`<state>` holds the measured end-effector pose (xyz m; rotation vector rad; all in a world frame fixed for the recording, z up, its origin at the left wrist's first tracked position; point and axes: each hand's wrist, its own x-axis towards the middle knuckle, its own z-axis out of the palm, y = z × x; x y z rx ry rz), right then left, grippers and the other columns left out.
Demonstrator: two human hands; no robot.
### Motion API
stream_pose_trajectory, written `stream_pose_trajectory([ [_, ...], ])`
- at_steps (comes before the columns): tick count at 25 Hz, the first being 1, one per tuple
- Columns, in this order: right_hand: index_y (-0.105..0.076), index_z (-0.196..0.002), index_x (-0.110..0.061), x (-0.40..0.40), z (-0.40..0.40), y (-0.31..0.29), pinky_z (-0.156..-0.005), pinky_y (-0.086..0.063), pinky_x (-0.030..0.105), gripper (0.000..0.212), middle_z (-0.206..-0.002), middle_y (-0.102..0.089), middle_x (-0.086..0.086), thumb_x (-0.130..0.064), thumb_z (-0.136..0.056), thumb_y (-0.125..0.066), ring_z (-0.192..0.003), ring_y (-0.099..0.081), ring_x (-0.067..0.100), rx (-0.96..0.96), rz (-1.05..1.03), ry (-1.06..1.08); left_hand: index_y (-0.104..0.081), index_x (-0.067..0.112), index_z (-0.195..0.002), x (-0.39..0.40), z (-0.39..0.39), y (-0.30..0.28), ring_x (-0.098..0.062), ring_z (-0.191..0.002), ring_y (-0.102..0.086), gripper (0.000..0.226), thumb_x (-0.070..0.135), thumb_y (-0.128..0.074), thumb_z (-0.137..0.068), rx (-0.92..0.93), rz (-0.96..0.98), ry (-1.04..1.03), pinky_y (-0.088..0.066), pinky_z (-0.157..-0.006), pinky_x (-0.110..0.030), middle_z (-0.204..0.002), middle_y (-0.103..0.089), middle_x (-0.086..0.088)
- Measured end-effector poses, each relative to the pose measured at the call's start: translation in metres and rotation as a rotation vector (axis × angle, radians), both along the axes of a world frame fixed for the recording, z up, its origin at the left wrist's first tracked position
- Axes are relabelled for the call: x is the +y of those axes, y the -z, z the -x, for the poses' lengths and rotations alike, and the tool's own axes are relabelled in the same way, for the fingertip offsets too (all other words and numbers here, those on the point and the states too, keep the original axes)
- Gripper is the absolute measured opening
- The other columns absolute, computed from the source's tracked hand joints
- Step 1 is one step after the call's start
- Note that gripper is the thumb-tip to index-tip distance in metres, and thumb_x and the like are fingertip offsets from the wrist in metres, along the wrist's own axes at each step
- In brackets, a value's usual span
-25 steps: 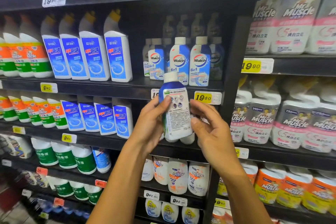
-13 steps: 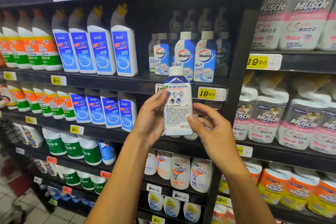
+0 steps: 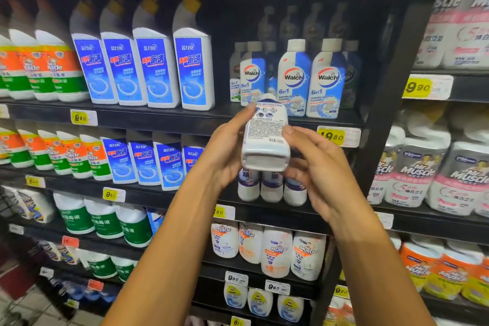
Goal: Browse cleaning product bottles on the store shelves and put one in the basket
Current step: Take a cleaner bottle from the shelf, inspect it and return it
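A white and blue Walch cleaner bottle (image 3: 266, 137) is held in front of the shelves, tipped so its white base faces me and its printed back label shows. My left hand (image 3: 227, 148) grips its left side, thumb near the top. My right hand (image 3: 315, 167) holds the right side with the thumb on the label and the fingers curled behind. Several matching Walch bottles (image 3: 293, 79) stand on the shelf just behind it. No basket is in view.
Black store shelves (image 3: 164, 119) carry blue toilet cleaner bottles (image 3: 156, 71), orange and green Mr Muscle bottles (image 3: 53, 66) at left, and white Mr Muscle packs (image 3: 423, 174) at right. Yellow price tags (image 3: 334, 136) line the shelf edges. Tiled floor shows at lower left.
The bottle has been tipped from upright so its base now points toward me. Both hands rose slightly with it, and the view shifted a little left and closer.
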<state>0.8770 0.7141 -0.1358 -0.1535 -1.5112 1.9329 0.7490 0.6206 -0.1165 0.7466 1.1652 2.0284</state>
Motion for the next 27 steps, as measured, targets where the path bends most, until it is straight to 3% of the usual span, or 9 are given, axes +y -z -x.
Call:
stream_pose_trajectory([
  [4, -0.074, -0.099, -0.019, -0.011, 0.025, -0.001, -0.055, -0.052, 0.017, 0.01, -0.093, -0.079, 0.001, -0.018, -0.092, -0.067, -0.073, -0.073, 0.01, -0.021, -0.085, 0.031, -0.069, 0.007, -0.112, -0.016, 0.027, -0.003, -0.024, -0.092, -0.071, 0.031, 0.028, -0.055, -0.094, 0.047, -0.055, 0.03, -0.059, -0.075, -0.032, -0.106, -0.073, -0.015],
  [8, -0.069, -0.113, -0.021, -0.019, 0.05, 0.006, -0.075, -0.057, 0.02, 0.025, -0.104, -0.078, -0.003, -0.006, -0.094, -0.062, -0.095, -0.073, 0.011, 0.011, -0.187, 0.09, -0.066, 0.009, -0.112, -0.032, 0.058, -0.003, -0.02, -0.091, -0.068, 0.027, 0.021, -0.064, -0.088, 0.292, -0.158, -0.004, -0.054, -0.079, -0.03, -0.101, -0.072, -0.009],
  [11, -0.065, -0.117, -0.017, -0.028, 0.07, 0.007, -0.082, -0.056, 0.02, 0.031, -0.103, -0.077, -0.009, 0.001, -0.093, -0.061, -0.095, -0.072, 0.005, 0.03, -0.264, 0.136, -0.064, 0.012, -0.119, -0.039, 0.08, -0.001, -0.021, -0.098, -0.066, 0.034, 0.018, -0.061, -0.085, 0.356, -0.198, -0.004, -0.052, -0.084, -0.034, -0.108, -0.072, -0.007],
  [14, -0.063, -0.122, -0.012, -0.039, 0.084, 0.007, -0.08, -0.055, 0.017, 0.033, -0.102, -0.077, -0.014, 0.004, -0.093, -0.059, -0.095, -0.071, 0.001, 0.04, -0.283, 0.169, -0.063, 0.014, -0.119, -0.046, 0.096, -0.004, -0.019, -0.092, -0.069, 0.036, 0.017, -0.066, -0.083, 0.358, -0.19, 0.012, -0.055, -0.075, -0.029, -0.106, -0.073, -0.005],
  [17, -0.062, -0.128, -0.017, -0.057, 0.1, 0.01, -0.086, -0.054, 0.017, 0.037, -0.117, -0.071, -0.011, -0.004, -0.094, -0.064, -0.107, -0.067, 0.001, 0.004, -0.418, 0.366, -0.063, 0.015, -0.114, -0.045, 0.104, -0.014, -0.013, -0.084, -0.072, 0.034, 0.008, -0.071, -0.082, 0.337, -0.19, -0.072, -0.055, -0.067, -0.022, -0.096, -0.077, -0.001],
  [20, -0.052, -0.14, -0.024, -0.075, 0.117, 0.008, -0.103, -0.049, 0.03, 0.06, -0.135, -0.054, -0.013, -0.023, -0.085, -0.076, -0.123, -0.056, 0.003, -0.08, -0.587, 0.477, -0.064, 0.022, -0.1, -0.035, 0.102, -0.03, -0.011, -0.084, -0.073, 0.031, 0.004, -0.077, -0.079, 0.414, -0.164, -0.263, -0.057, -0.07, -0.024, -0.092, -0.076, 0.003],
  [23, -0.047, -0.141, -0.028, -0.076, 0.132, -0.006, -0.096, -0.051, 0.033, 0.074, -0.129, -0.052, -0.012, -0.044, -0.073, -0.074, -0.114, -0.059, 0.006, -0.172, -0.651, 0.664, -0.064, 0.019, -0.102, -0.027, 0.097, -0.045, -0.018, -0.095, -0.07, 0.036, 0.012, -0.085, -0.073, 0.592, -0.06, -0.347, -0.058, -0.085, -0.034, -0.101, -0.072, 0.002],
  [25, -0.051, -0.134, -0.026, -0.068, 0.14, -0.018, -0.088, -0.054, 0.034, 0.066, -0.122, -0.058, -0.008, -0.039, -0.074, -0.075, -0.105, -0.062, 0.009, -0.212, -0.684, 0.78, -0.065, 0.015, -0.108, -0.023, 0.097, -0.056, -0.018, -0.097, -0.069, 0.038, 0.02, -0.084, -0.075, 0.699, -0.009, -0.316, -0.056, -0.089, -0.038, -0.105, -0.071, 0.0],
  [27, -0.057, -0.124, -0.025, -0.052, 0.142, -0.028, -0.084, -0.057, 0.033, 0.054, -0.111, -0.068, -0.008, -0.025, -0.074, -0.08, -0.098, -0.068, 0.008, -0.173, -0.631, 0.707, -0.065, 0.015, -0.11, -0.017, 0.104, -0.067, -0.014, -0.098, -0.067, 0.032, 0.027, -0.076, -0.083, 0.796, 0.014, -0.257, -0.055, -0.088, -0.034, -0.108, -0.069, -0.002],
])
